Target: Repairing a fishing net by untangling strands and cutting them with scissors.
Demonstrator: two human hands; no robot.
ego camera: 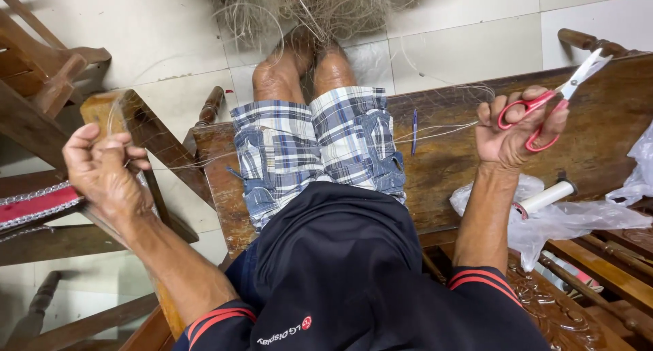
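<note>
Seated on the wooden bench (pixel 462 154), the person is stretching a thin fishing line (pixel 435 132) sideways across both knees, its length running hand to hand. Left hand (pixel 102 171) is pinching one end; right hand (pixel 513 130) is gripping the other plus red-handled scissors (pixel 544 109), blades pointing away.

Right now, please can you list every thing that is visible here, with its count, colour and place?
scissors: one, red handles, in the right hand, blades apart
thin line: pale strands, stretched across the lap between both hands
netting pile: one, pale tangle, on the floor by the feet
blue pen-like stick: one, on the bench right of the lap
wooden bench: one, dark brown, under the person
white spool: one, on clear plastic bag, bench right side
wooden chairs: brown, at left
tiled floor: pale
left hand: pinching the line
right hand: closed grip on scissors and line
</note>
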